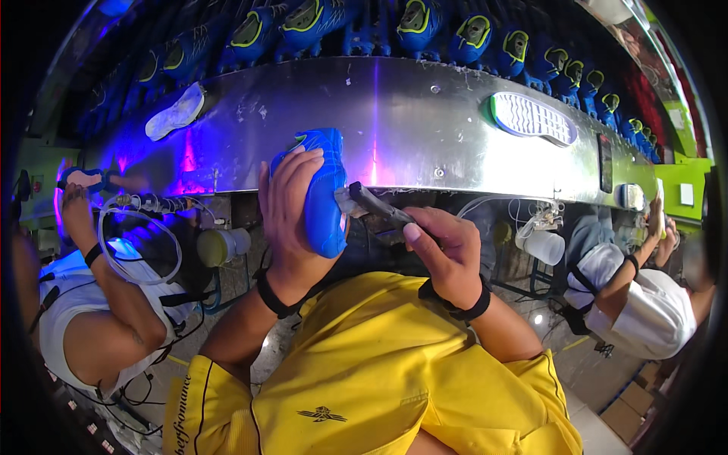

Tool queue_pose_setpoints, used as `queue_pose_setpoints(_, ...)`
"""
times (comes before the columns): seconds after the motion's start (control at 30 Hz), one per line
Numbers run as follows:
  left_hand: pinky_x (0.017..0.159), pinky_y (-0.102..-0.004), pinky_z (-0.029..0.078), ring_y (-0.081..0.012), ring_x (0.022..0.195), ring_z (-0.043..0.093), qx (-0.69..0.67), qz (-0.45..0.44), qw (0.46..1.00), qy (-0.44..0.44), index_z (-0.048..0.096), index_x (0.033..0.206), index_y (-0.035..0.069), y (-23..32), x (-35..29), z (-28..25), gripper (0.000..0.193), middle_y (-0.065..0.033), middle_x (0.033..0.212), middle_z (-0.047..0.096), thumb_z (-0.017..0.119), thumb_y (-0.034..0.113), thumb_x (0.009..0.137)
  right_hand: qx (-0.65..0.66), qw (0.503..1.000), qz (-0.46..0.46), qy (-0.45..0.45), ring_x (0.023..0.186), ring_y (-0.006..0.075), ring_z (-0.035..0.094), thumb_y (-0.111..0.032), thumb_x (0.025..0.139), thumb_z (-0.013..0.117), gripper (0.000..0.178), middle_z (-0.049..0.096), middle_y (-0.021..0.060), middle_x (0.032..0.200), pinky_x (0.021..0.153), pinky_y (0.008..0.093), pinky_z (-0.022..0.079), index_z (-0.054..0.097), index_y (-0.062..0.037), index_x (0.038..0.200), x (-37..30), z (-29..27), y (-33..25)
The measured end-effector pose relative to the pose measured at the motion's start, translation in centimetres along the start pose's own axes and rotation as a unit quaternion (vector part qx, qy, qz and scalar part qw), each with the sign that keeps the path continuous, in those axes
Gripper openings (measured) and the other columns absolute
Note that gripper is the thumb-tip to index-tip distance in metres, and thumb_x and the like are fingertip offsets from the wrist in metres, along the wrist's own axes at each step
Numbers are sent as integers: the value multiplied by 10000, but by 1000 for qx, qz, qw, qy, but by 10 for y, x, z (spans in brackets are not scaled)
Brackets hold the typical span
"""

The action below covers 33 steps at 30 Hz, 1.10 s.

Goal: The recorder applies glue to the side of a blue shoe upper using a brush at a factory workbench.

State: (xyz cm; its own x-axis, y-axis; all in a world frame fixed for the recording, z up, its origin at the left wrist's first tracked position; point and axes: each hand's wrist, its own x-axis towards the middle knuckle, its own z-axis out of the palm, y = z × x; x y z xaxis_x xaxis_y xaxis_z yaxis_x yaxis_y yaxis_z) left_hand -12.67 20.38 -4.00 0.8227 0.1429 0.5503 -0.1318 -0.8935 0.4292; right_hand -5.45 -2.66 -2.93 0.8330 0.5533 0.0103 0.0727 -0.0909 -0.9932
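My left hand (285, 201) is wrapped round a blue shoe upper (324, 208), holding it up in front of the metal bench's near edge. In my right hand (449, 249) is a black-handled brush (383, 208), gripped between thumb and fingers. Its pale bristle end meets the right side of the shoe, low down near the underside. Most of that underside is turned away from view. A white shoe sole (535, 119) lies on the bench to the right, with another pale sole (176, 112) to the left.
Beyond the metal bench (425, 121) runs a row of blue shoes (472, 38) with yellow-green collars. White tubs (540, 246) hang under the front edge. Co-workers in white sit on both sides; the left person's hand (76, 201) is near a shoe piece. Looped hoses (144, 277) hang at left.
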Motion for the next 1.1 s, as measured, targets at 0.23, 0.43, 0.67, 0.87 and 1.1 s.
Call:
queue_pose_setpoints(0.23,1232,-607,334,-414,1356,572,32,-39,999,7,545,1434,55,22,25,4,829,-168,1410,611,857,60,666,-27,996,-79,40,679,228,633,-66,989,722,180,671,149,812,650,315,486,742,63,1113,-9,-8,-9)
queue_pose_setpoints(0.43,1210,-608,350,-414,1308,583,57,-54,997,-5,559,1393,49,31,47,11,695,-180,1343,626,817,49,748,-119,982,-113,91,632,212,602,-36,970,719,182,650,137,794,606,305,460,742,58,1125,-6,-23,-31)
queue_pose_setpoints(0.67,1134,-554,424,-430,1215,601,57,-34,997,-46,568,1340,40,23,74,8,613,-187,1268,635,783,42,766,-231,956,-156,93,597,215,628,-34,932,746,205,653,123,774,578,320,488,761,28,1127,22,-48,-54)
queue_pose_setpoints(0.87,1065,-508,490,-449,1221,602,42,-69,991,-107,570,1340,37,8,96,-2,658,-205,1271,645,828,62,736,-172,963,-197,69,607,209,632,-57,935,734,218,662,124,774,579,325,485,769,26,1134,62,-47,-31)
queue_pose_setpoints(1.1,1024,-497,525,-442,1149,660,22,-106,981,-160,614,1285,16,-14,118,-11,618,-213,1176,693,880,110,735,-83,975,-190,77,677,206,641,-108,965,749,221,702,151,827,651,308,494,776,42,1126,96,-21,6)
